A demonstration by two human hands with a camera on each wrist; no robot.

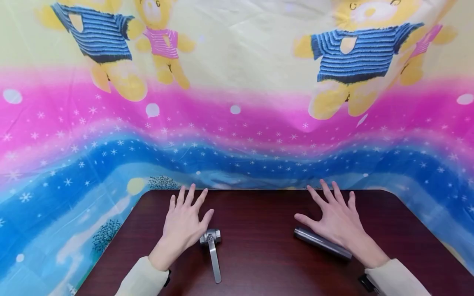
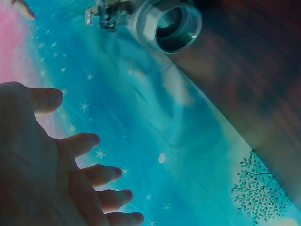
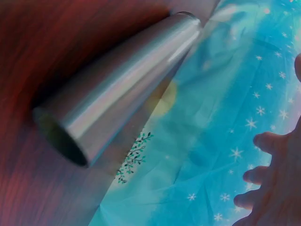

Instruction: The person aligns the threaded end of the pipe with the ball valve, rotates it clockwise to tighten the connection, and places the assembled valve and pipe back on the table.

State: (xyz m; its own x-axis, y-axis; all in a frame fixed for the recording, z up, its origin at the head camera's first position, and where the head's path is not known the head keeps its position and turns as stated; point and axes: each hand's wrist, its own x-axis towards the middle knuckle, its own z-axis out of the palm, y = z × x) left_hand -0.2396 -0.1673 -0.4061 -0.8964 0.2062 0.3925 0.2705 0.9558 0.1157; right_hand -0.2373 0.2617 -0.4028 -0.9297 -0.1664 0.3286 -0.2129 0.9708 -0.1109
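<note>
My left hand (image 1: 184, 224) is spread with straight fingers over the left part of the table and holds nothing. Just right of its thumb lies a metal ball valve (image 1: 210, 237) with a long lever handle (image 1: 214, 263) pointing toward me. In the left wrist view the valve's threaded opening (image 2: 178, 29) shows at the top. My right hand (image 1: 340, 222), also spread and holding nothing, is over the right part. A smooth metal pipe (image 1: 322, 243) lies slanted beside it, partly overlapped by the wrist; its hollow end (image 3: 61, 136) shows in the right wrist view.
The dark red-brown wooden table (image 1: 259, 263) has rounded far corners. Behind and along its sides hangs a printed cloth (image 1: 237, 127) with teddy bears, snowflakes and pink and blue bands. Pale sleeves (image 1: 142, 277) cover both forearms, with dark bands at the wrists.
</note>
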